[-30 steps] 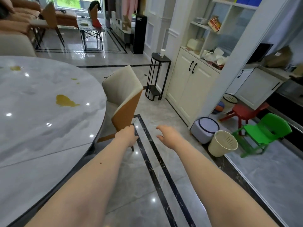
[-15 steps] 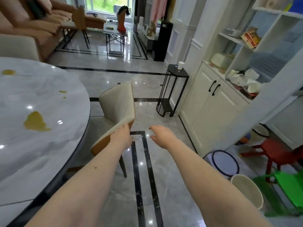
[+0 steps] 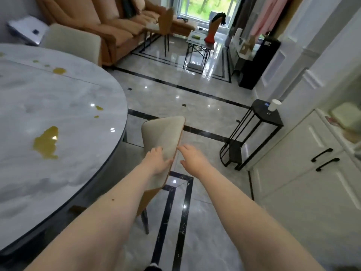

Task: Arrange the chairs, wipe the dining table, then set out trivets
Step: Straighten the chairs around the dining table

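Note:
A dining chair (image 3: 166, 133) with a cream front and an orange back stands at the right edge of the round marble table (image 3: 82, 106). My left hand (image 3: 157, 161) holds the near top edge of its backrest, fingers on the cream face and thumb along the rim. Just to the right, my right hand (image 3: 192, 157) hovers by the orange back with relaxed fingers; I cannot tell if it touches. Yellow spills (image 3: 46, 143) lie on the tabletop. A second cream chair (image 3: 72, 42) sits at the table's far side.
A black wire side stand (image 3: 254, 137) with a paper cup (image 3: 274, 105) stands right of the chair. White cabinets (image 3: 304, 182) line the right wall. Farther back are an orange sofa (image 3: 109, 22), another chair (image 3: 166, 18) and a small folding table (image 3: 199, 45).
My view has swung left and come closer to the chair. My left hand has slid further onto the backrest, and my right hand has closed in beside it.

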`<action>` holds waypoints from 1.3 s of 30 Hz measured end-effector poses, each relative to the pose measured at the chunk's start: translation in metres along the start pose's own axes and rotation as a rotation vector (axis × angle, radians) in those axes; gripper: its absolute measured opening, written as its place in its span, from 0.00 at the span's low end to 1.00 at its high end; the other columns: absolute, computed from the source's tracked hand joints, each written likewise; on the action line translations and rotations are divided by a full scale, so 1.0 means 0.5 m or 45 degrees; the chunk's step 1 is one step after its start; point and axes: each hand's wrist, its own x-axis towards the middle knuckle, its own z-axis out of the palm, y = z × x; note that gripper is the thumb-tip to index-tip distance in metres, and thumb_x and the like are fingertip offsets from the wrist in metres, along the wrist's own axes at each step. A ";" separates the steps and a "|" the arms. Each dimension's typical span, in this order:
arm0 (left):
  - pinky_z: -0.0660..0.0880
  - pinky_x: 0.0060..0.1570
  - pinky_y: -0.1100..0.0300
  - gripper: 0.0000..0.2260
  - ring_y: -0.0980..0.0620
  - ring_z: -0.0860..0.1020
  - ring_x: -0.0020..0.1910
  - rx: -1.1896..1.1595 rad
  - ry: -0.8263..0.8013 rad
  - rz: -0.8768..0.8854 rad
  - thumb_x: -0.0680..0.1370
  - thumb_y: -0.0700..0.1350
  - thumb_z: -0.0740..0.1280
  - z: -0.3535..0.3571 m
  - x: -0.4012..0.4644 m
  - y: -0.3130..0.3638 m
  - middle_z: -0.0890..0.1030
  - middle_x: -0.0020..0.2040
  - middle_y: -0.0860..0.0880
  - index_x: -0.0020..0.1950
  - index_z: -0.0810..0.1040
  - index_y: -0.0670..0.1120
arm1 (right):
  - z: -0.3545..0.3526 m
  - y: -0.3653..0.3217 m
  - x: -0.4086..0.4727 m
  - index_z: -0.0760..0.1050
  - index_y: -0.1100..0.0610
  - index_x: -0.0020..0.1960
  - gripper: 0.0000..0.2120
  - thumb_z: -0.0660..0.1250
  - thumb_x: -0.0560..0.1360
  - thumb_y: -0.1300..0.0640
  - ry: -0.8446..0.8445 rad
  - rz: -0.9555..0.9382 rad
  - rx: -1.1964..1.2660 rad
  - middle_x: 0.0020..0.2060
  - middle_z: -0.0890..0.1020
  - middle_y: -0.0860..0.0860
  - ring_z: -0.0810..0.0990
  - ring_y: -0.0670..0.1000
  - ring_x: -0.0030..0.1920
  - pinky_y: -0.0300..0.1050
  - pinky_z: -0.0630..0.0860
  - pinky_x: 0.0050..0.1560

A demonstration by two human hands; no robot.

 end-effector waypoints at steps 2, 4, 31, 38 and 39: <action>0.70 0.62 0.48 0.30 0.43 0.70 0.64 -0.062 -0.061 -0.066 0.77 0.58 0.63 0.011 0.031 0.003 0.68 0.67 0.42 0.73 0.60 0.43 | -0.002 0.023 0.049 0.59 0.55 0.75 0.29 0.64 0.77 0.63 -0.013 -0.091 -0.032 0.75 0.61 0.53 0.60 0.53 0.74 0.47 0.55 0.74; 0.70 0.63 0.47 0.32 0.43 0.70 0.65 -0.104 -0.152 -0.123 0.76 0.60 0.63 0.019 0.051 0.002 0.67 0.69 0.42 0.73 0.59 0.44 | -0.002 0.045 0.091 0.59 0.54 0.75 0.30 0.64 0.77 0.65 -0.012 -0.160 -0.080 0.76 0.59 0.53 0.57 0.54 0.75 0.46 0.53 0.74; 0.73 0.56 0.53 0.19 0.45 0.76 0.57 0.035 0.330 -1.144 0.74 0.57 0.68 0.142 0.105 0.128 0.78 0.58 0.46 0.60 0.72 0.48 | 0.008 0.201 0.369 0.65 0.51 0.72 0.26 0.66 0.76 0.53 -0.275 -1.246 -0.329 0.69 0.71 0.50 0.66 0.52 0.69 0.48 0.56 0.71; 0.71 0.54 0.53 0.16 0.44 0.76 0.57 0.070 0.330 -1.178 0.76 0.55 0.67 0.142 0.113 0.131 0.78 0.57 0.46 0.59 0.72 0.48 | 0.000 0.210 0.419 0.61 0.45 0.73 0.29 0.62 0.76 0.63 -0.349 -1.171 -0.427 0.72 0.67 0.48 0.62 0.54 0.72 0.60 0.48 0.75; 0.71 0.54 0.53 0.16 0.44 0.76 0.57 0.090 0.341 -1.192 0.76 0.55 0.66 0.143 0.112 0.134 0.78 0.57 0.45 0.59 0.72 0.48 | 0.002 0.212 0.424 0.61 0.44 0.72 0.29 0.62 0.76 0.64 -0.354 -1.164 -0.441 0.72 0.66 0.48 0.61 0.54 0.73 0.63 0.45 0.74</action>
